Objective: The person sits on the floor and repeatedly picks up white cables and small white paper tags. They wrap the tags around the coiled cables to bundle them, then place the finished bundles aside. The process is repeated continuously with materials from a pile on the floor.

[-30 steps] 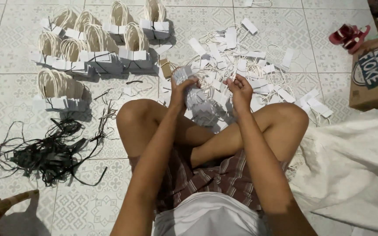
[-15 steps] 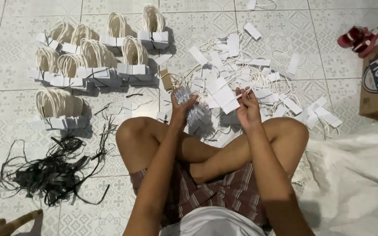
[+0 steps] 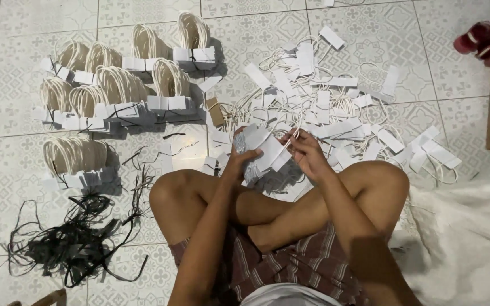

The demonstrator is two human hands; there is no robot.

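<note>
- Tags (image 3: 259, 152): a white stack held above the crossed legs, over the floor (image 3: 7, 187).
- Left hand (image 3: 238, 164): fingers clenched around the stack from below.
- Right hand (image 3: 306, 154): fingertips pinching the stack's cord at its right edge.
- Loose tags (image 3: 336, 107): scattered beyond the hands.
- Bundles (image 3: 114, 93): tied, toward the floor's far left.
- Black ties (image 3: 75, 241): near left.

Loose tags (image 3: 336, 107) crowd ahead; bundles (image 3: 120, 96) left; bare tiles (image 3: 7, 187) far left.
</note>
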